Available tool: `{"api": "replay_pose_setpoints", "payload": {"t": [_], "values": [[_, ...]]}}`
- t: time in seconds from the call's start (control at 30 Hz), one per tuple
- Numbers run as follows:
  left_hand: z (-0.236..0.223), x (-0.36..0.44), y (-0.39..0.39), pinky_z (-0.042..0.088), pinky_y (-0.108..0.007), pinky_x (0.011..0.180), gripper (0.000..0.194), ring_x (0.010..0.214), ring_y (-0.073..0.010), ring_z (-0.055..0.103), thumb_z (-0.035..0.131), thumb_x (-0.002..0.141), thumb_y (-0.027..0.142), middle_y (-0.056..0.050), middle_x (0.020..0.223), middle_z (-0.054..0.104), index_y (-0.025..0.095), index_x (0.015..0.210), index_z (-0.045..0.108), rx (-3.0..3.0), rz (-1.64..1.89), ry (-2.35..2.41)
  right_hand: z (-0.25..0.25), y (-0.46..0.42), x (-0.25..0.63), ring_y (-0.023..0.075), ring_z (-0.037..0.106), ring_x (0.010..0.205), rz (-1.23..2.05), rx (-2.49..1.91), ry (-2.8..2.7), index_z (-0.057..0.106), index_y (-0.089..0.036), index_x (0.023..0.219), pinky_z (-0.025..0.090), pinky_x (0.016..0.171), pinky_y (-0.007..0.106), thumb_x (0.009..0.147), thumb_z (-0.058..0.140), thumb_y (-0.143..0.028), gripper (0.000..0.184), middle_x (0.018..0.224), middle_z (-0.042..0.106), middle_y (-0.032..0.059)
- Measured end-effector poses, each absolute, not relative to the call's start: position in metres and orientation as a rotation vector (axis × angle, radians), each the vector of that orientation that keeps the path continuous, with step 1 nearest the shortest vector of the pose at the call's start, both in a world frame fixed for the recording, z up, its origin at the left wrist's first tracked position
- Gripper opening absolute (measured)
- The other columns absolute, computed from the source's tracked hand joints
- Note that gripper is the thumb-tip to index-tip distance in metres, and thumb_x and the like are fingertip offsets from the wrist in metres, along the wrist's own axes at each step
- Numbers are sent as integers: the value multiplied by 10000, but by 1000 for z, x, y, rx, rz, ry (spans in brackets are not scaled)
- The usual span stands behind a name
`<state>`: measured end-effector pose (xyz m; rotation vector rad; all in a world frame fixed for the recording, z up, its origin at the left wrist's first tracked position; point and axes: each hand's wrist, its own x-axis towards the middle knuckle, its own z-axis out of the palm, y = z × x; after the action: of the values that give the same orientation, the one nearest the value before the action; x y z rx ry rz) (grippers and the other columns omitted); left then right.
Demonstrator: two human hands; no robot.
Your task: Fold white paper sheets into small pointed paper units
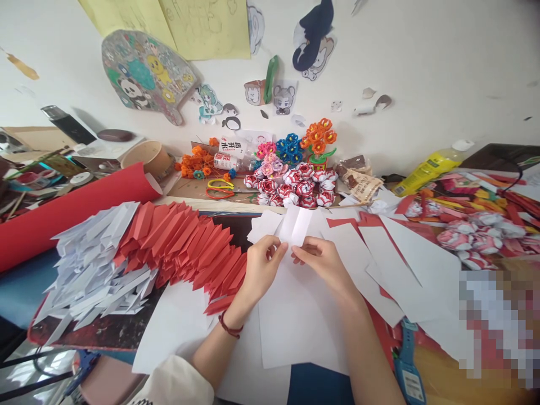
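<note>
A small creased piece of white paper point(296, 224) is held up over the table, its fold line running upward. My left hand point(265, 263) pinches its lower left edge between thumb and fingers. At its lower right edge, my right hand point(318, 260) grips it the same way. Beneath both hands lie large white paper sheets point(297, 320). To the left sits a long row of folded red paper pieces point(181, 239), and beside it a heap of folded white paper pieces point(99, 270).
Red and white paper flowers point(295, 185) stand at the back. A red paper roll point(76, 216) lies far left. More white sheets point(405, 270) overlap on the right, near a blue watch point(408, 360) and a yellow bottle point(434, 166). Orange-handled scissors point(220, 189) rest behind.
</note>
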<state>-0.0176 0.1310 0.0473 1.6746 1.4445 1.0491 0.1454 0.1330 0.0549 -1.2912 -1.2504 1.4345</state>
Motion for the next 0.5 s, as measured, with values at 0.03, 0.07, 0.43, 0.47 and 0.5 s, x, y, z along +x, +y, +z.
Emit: {"api": "replay_pose_setpoints", "payload": {"t": [0.03, 0.07, 0.43, 0.47, 0.5], "values": [[47, -17, 131, 348, -222, 575, 252, 581, -95, 428, 517, 890, 368, 24, 651, 511, 173, 739, 568, 1670, 1052, 1443, 55, 133, 145, 185, 650, 667, 1438, -1290, -1249, 704, -155, 853, 508, 638, 299, 731, 716, -475, 343, 731, 692, 49], [47, -17, 131, 348, -223, 575, 250, 581, -95, 427, 517, 890, 365, 24, 652, 513, 172, 740, 570, 1666, 1054, 1442, 54, 133, 145, 185, 650, 666, 1443, -1289, -1248, 705, -155, 861, 508, 635, 298, 730, 716, -472, 344, 733, 693, 50], [49, -16, 130, 332, -220, 577, 239, 580, -89, 406, 517, 886, 312, 34, 636, 489, 170, 694, 529, 1695, 1037, 1443, 52, 135, 145, 183, 656, 697, 1455, -1261, -1240, 688, -158, 922, 523, 642, 285, 724, 727, -431, 339, 830, 715, 64], [49, -16, 130, 330, -220, 578, 244, 579, -88, 404, 517, 887, 311, 35, 634, 485, 170, 688, 523, 1703, 1033, 1443, 52, 135, 144, 187, 656, 701, 1446, -1262, -1236, 689, -158, 931, 525, 642, 288, 717, 731, -437, 354, 849, 718, 68], [49, -16, 130, 328, -222, 580, 247, 579, -89, 403, 515, 889, 313, 35, 633, 483, 171, 687, 522, 1711, 1029, 1442, 52, 135, 144, 192, 657, 707, 1438, -1262, -1236, 691, -157, 934, 527, 644, 293, 711, 734, -444, 367, 862, 720, 72]]}}
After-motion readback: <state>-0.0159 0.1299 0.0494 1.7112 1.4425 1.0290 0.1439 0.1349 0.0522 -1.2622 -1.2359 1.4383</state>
